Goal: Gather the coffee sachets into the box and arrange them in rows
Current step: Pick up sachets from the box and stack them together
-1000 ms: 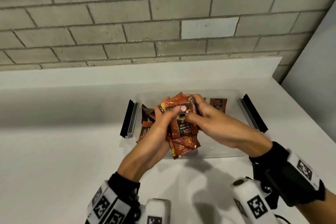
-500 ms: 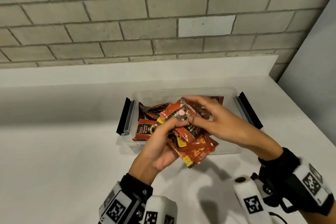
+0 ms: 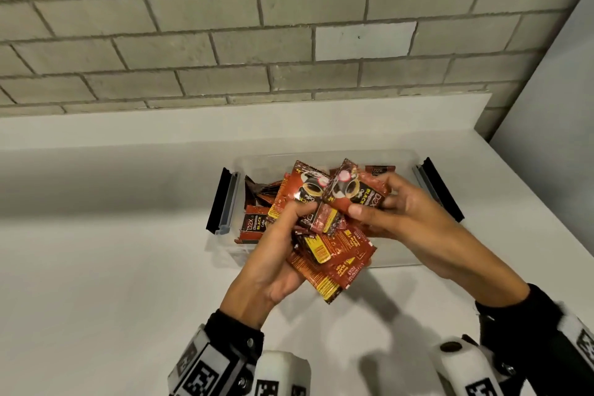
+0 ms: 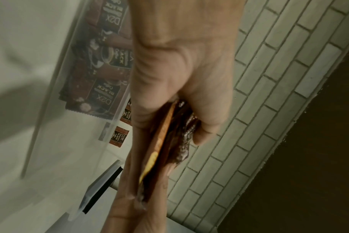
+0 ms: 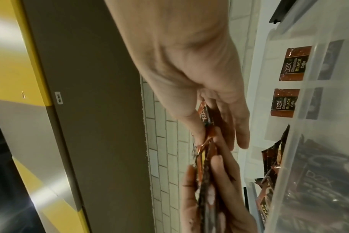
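A clear plastic box (image 3: 400, 254) with black side latches (image 3: 218, 201) stands on the white counter. Inside lie red-brown coffee sachets (image 3: 254, 228), loose at its left end, with one at the back right (image 3: 379, 169). My left hand (image 3: 283, 235) grips a fanned stack of sachets (image 3: 334, 254) above the box's front edge. My right hand (image 3: 385, 206) pinches the top sachet (image 3: 356, 191) of that stack between thumb and fingers. In the left wrist view the stack (image 4: 165, 138) sits edge-on in my left hand. The right wrist view shows two sachets (image 5: 293, 63) lying flat in the box.
A grey brick wall (image 3: 289, 26) rises behind the counter's low white backsplash (image 3: 225, 125). A pale wall panel (image 3: 553, 106) closes off the right side. Bare white counter (image 3: 96, 267) stretches left of the box and in front of it.
Both hands drew the stack toward me, to the box's front edge. The sachets have fanned out, and my right hand has pulled the top one to the right.
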A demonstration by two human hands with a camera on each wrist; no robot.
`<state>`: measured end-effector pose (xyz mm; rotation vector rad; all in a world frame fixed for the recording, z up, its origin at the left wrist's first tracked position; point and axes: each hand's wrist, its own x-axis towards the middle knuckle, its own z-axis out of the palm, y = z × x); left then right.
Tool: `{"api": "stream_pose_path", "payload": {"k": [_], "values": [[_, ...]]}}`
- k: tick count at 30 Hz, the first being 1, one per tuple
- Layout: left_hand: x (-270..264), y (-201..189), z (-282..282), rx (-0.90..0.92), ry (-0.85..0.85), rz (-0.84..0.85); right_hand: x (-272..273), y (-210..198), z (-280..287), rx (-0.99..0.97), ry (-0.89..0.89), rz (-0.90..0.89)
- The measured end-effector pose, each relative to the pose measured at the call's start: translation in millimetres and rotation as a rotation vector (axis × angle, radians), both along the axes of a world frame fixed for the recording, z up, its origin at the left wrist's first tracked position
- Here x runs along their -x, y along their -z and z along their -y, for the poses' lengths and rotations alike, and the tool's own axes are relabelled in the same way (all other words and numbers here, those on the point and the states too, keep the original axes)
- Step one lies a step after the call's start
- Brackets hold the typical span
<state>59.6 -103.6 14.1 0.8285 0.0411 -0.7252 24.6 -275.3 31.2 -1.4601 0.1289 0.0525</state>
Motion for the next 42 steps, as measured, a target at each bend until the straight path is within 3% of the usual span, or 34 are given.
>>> {"api": "stream_pose_path", "payload": {"k": [3,7,14,20,29,34,42], "values": [[1,-3,-3,-0.005,0.012,0.009,-1,-5,7,-0.089,0.081,0.059],[0,0,-7,-0.075,0.074,0.048,-4,-16,21,0.043,0.106,0.144],[0,4,-6,-0.179,0.195,0.079,-7,-45,39,0.399,-0.207,0.259],[2,2,-3,-0.244,0.243,0.124,-13,-44,28,0.69,-0.461,0.299],[0,-3,-9,-0.285,0.17,0.063,-22,-32,24,1.062,-0.488,0.415],[-3,-2,-11,-0.27,0.104,0.005,-19,-23,25,1.079,-0.47,0.38],[-2,3,-12,-0.278,0.106,0.1,-10,-17,28,0.981,-0.483,0.278]]}}
